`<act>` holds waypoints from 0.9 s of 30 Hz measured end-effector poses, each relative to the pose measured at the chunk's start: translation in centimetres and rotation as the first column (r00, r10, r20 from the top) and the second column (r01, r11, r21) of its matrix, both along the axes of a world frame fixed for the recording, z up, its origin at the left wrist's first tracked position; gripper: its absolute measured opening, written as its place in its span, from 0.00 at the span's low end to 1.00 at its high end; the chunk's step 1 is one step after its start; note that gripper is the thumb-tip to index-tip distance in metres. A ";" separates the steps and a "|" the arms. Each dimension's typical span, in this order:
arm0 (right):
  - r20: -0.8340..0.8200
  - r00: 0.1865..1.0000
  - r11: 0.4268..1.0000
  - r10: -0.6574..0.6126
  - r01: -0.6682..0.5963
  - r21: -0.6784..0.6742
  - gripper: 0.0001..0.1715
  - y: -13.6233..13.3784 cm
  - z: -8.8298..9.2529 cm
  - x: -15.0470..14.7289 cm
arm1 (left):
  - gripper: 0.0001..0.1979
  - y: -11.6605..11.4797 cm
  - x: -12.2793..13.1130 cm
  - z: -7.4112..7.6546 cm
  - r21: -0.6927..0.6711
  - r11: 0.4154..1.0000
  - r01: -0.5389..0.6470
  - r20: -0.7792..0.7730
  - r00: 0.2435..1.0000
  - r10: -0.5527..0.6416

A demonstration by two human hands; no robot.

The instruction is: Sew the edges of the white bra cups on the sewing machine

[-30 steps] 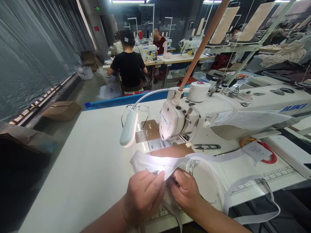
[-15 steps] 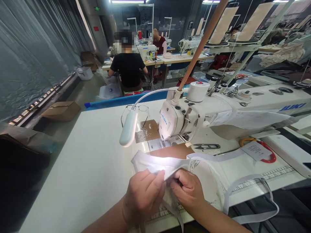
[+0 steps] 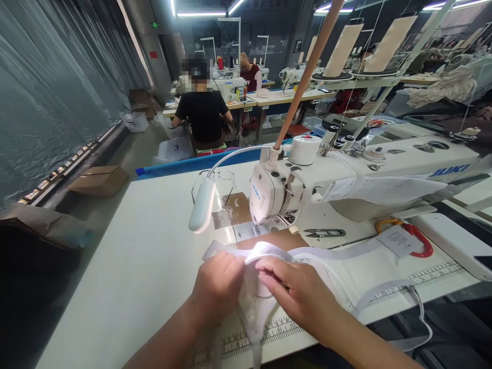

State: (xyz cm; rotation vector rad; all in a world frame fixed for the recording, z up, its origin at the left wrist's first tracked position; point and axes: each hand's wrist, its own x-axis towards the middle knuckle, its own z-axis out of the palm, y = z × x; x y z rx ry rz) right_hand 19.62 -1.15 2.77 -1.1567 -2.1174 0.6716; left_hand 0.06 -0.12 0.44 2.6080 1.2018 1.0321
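In the head view, gripping the white garment (image 3: 264, 251) at lower centre: clasping its edge in a closed left hand (image 3: 219, 279), pinching it with a nearly closed right hand (image 3: 294, 284), probably for tautness; holding it near the lamp (image 3: 202, 206), presumably for light.

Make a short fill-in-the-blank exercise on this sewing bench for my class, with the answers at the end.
1. The left hand grips, and the right hand touches, fabric coloured ____.
2. Blue letters on the nearest sewing machine spell ____.
3. The nearest thread stand carries ____ large cream cones.
4. In the picture, the lamp hangs to the ____ of the machine's head.

Missing words: white; JUKI; two; left.
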 end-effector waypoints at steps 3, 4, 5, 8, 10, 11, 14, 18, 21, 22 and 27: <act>-0.002 0.998 0.970 -0.062 0.061 0.235 0.07 0.9 1.0 0.5 | 0.10 0.7 -0.8 0.6 -0.147 0.989 0.029 0.078 0.997 -0.017; -0.012 0.997 0.959 -0.072 0.073 0.275 0.07 1.1 1.2 0.5 | 0.10 0.8 -1.1 0.8 -0.183 0.981 0.072 0.111 0.992 -0.052; -0.004 0.998 0.954 -0.070 0.068 0.293 0.08 1.4 1.4 0.3 | 0.09 0.8 -1.4 1.0 -0.216 0.968 0.129 0.139 0.985 -0.100; 0.036 0.999 0.977 -0.015 0.007 0.214 0.13 1.7 1.7 -0.4 | 0.10 0.9 -2.0 1.7 -0.353 0.884 0.305 0.196 0.949 -0.248; -0.004 0.998 0.997 0.057 -0.057 0.052 0.15 1.8 1.7 -0.8 | 0.11 0.9 -2.3 2.1 -0.466 0.802 0.373 0.223 0.927 -0.301; -0.045 0.994 0.994 0.096 -0.098 -0.046 0.15 1.8 1.6 -0.9 | 0.11 0.9 -2.4 2.2 -0.517 0.760 0.393 0.233 0.919 -0.317; -0.184 0.972 0.934 0.148 -0.199 -0.296 0.13 1.7 1.1 -1.1 | 0.12 0.9 -2.5 2.4 -0.609 0.670 0.424 0.269 0.906 -0.328; -0.314 0.949 0.856 0.036 -0.191 -0.480 0.15 1.5 -0.2 -1.5 | 0.09 0.6 -2.2 2.1 -0.678 0.606 0.416 0.363 0.907 -0.216; -0.452 0.878 0.818 -0.156 -0.142 -0.558 0.18 1.5 -1.6 -1.8 | 0.09 0.8 -1.8 1.8 -0.718 0.566 0.405 0.408 0.904 -0.130; -0.501 0.837 0.794 -0.220 -0.144 -0.590 0.18 1.4 -2.0 -1.9 | 0.10 0.9 -1.7 1.7 -0.729 0.555 0.400 0.412 0.904 -0.110; -0.586 0.732 0.656 -0.347 -0.256 -0.710 0.20 1.1 -3.3 -1.9 | 0.12 1.4 -1.8 1.5 -0.775 0.497 0.391 0.413 0.908 -0.069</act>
